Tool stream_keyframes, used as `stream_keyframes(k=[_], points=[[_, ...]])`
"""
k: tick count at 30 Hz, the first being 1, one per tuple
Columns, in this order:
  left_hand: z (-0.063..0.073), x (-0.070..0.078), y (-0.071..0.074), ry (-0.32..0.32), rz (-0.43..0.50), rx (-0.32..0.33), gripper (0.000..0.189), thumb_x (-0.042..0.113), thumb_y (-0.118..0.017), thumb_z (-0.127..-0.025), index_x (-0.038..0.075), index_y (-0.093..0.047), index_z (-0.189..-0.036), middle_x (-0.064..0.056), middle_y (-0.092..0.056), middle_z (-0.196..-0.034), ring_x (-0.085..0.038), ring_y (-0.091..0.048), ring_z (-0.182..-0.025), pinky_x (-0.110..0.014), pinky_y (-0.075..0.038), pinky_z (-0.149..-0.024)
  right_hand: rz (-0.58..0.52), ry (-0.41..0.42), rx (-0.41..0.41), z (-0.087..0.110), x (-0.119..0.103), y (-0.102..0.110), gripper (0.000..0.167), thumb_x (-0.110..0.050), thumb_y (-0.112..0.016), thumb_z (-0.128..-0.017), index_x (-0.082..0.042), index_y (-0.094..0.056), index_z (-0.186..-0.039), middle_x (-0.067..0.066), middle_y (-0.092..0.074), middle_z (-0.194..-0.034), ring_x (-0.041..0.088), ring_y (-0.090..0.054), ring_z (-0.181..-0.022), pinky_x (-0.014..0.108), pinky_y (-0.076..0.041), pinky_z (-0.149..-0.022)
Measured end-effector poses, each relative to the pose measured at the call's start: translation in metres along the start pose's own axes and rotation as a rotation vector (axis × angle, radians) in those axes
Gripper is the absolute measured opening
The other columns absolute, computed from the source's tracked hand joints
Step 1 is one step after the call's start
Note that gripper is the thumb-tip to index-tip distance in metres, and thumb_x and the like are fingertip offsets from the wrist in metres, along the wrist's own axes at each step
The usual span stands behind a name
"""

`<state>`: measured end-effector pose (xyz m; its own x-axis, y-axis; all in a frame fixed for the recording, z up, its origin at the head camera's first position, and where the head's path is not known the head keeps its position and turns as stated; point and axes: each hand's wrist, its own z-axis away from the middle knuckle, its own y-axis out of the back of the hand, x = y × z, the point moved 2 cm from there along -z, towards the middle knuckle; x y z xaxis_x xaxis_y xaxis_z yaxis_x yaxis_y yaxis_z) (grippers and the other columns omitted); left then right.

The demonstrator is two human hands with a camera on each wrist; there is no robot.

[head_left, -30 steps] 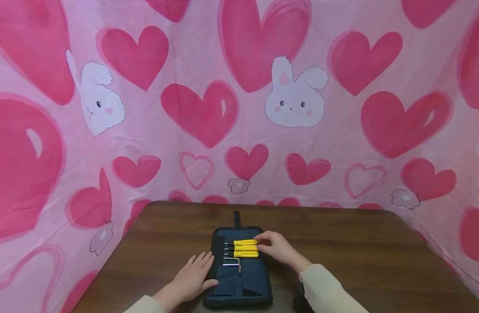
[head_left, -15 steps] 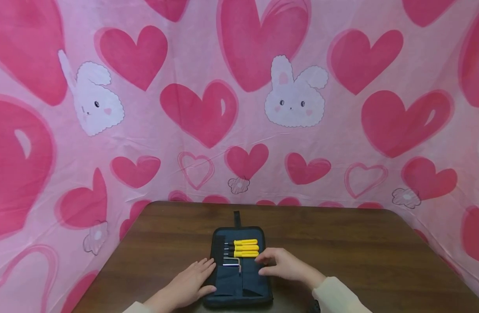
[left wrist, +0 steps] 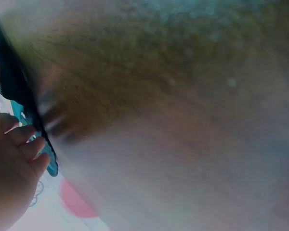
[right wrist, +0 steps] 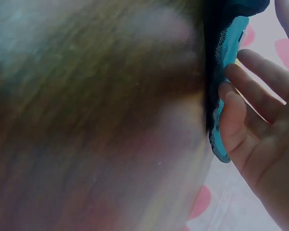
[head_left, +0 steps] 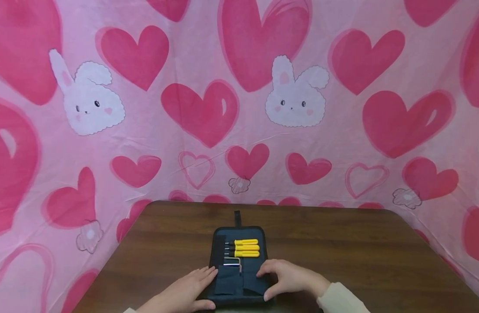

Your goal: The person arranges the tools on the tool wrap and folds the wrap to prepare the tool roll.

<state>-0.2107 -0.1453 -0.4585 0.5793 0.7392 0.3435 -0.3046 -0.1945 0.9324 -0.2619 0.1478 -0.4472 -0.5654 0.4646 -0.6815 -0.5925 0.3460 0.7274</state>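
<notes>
A black tool case (head_left: 252, 278) lies open and flat on the table. Inside it, several small screwdrivers (head_left: 247, 248) with yellow handles sit in a row, and L-shaped hex keys (head_left: 233, 261) are tucked below them. My left hand (head_left: 184, 289) rests along the case's left edge, fingers extended. On the opposite side my right hand (head_left: 294, 278) touches the right edge with loosely bent fingers, its thumb by the lower right corner. In the right wrist view, fingertips (right wrist: 231, 72) lie against the case edge. Both wrist views are largely filled by blurred tabletop.
The brown wooden table (head_left: 341, 243) extends around the case. A strap (head_left: 237, 218) sticks out from the case's far end. Behind the table hangs a pink cloth (head_left: 251, 117) printed with hearts and rabbits.
My right hand has moved from the screwdriver handles down to the case's lower right side. My left hand has slid slightly nearer along the left edge. The case has stayed in place.
</notes>
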Motion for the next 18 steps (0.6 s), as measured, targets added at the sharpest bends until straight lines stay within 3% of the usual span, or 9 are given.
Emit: stream_keyframes(k=[8, 12, 15, 18], points=[[0.0047, 0.0004, 0.0009, -0.009, 0.028, -0.04, 0.075, 0.062, -0.053, -0.08, 0.02, -0.04, -0.141, -0.003, -0.037, -0.143, -0.028, -0.04, -0.125, -0.047, -0.042, -0.09, 0.192, 0.035, -0.081, 0.0041, -0.0072, -0.0037, 0.049, -0.045, -0.07, -0.078, -0.017, -0.063, -0.118, -0.01, -0.053, -0.114, 0.003, -0.047, -0.098, 0.028, -0.046, -0.082], [0.0033, -0.0002, 0.0007, -0.036, -0.011, -0.031, 0.068, 0.056, -0.054, -0.085, 0.018, -0.043, -0.139, -0.004, -0.039, -0.141, -0.027, -0.041, -0.124, -0.046, -0.042, -0.091, 0.198, 0.039, -0.078, 0.0059, -0.0098, -0.0038, 0.04, -0.037, -0.067, -0.082, -0.017, -0.064, -0.117, -0.01, -0.055, -0.114, 0.003, -0.049, -0.097, 0.027, -0.046, -0.082], [0.0017, -0.0005, 0.0001, -0.089, -0.078, 0.004, 0.06, 0.047, -0.055, -0.088, 0.012, -0.047, -0.136, -0.009, -0.043, -0.138, -0.027, -0.044, -0.121, -0.044, -0.042, -0.092, 0.169, 0.081, -0.065, 0.0069, -0.0095, -0.0024, 0.031, -0.028, -0.063, -0.087, -0.014, -0.067, -0.114, -0.007, -0.058, -0.114, 0.004, -0.052, -0.097, 0.028, -0.046, -0.083], [-0.0004, -0.002, 0.0001, -0.101, -0.094, 0.014, 0.054, 0.043, -0.054, -0.09, 0.012, -0.049, -0.134, -0.009, -0.045, -0.136, -0.026, -0.044, -0.121, -0.043, -0.04, -0.094, 0.113, 0.133, -0.056, 0.0073, -0.0076, -0.0011, 0.025, -0.021, -0.059, -0.09, -0.009, -0.069, -0.11, -0.002, -0.062, -0.112, 0.005, -0.055, -0.099, 0.027, -0.047, -0.082]])
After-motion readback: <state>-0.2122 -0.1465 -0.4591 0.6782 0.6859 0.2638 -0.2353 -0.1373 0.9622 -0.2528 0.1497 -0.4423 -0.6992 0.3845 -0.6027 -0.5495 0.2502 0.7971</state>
